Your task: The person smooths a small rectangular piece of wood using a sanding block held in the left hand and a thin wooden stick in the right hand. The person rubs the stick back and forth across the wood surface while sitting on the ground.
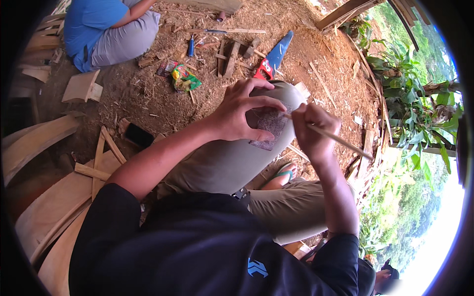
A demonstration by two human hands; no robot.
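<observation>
A greyish-purple piece of what looks like sandpaper (277,123) lies over my raised knee. My left hand (238,111) arches across it, fingers and thumb spread apart, with the thumb resting on the sheet. In a closed fist, my right hand (316,129) grips a thin wooden stick (348,143). One end of the stick meets the sheet beside my left index fingertip; the other sticks out to the lower right.
Wood shavings cover the ground. Past my knee lie a blue-bladed saw (277,54), a blue-handled tool (191,47) and a green packet (185,79). A dark phone (138,135) lies left. A person in blue (94,29) sits far left. Curved planks (44,217) stand near my left elbow.
</observation>
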